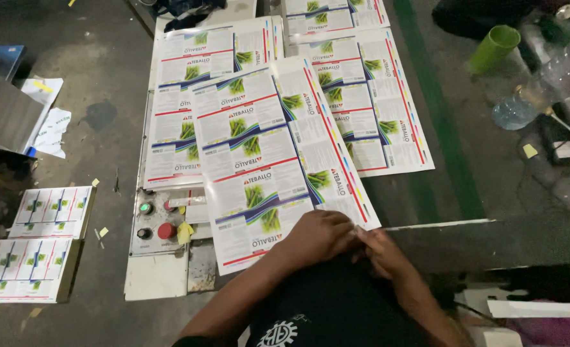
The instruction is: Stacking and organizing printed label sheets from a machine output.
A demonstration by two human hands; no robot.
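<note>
Currently both hands meet at the near right corner of the top printed label sheet [269, 164], which lies tilted on a pile of like sheets. Left hand [317, 236] lies knuckles-up on that corner, fingers curled down onto the paper; grip narrow, pressing the sheet edge. Right hand [380, 250] sits just beside it, touching it, fingertips pinched at the sheet's corner; whether it holds one sheet or several cannot be told.

Beyond the grip, away from the person: the sheet overlaps a second stack of label sheets [185, 109] to its left and a third stack [375, 109] to its right, all on the worktop [452, 238].

Left of the grip: a control panel [153, 225] with a green button [145, 208] and a red button [166, 231]. Further left, on the floor, two smaller stacks of cut labels [31, 270].

Far right of the grip, well apart: a green cup [494, 48] on its side and a clear plastic bottle [513, 112].
</note>
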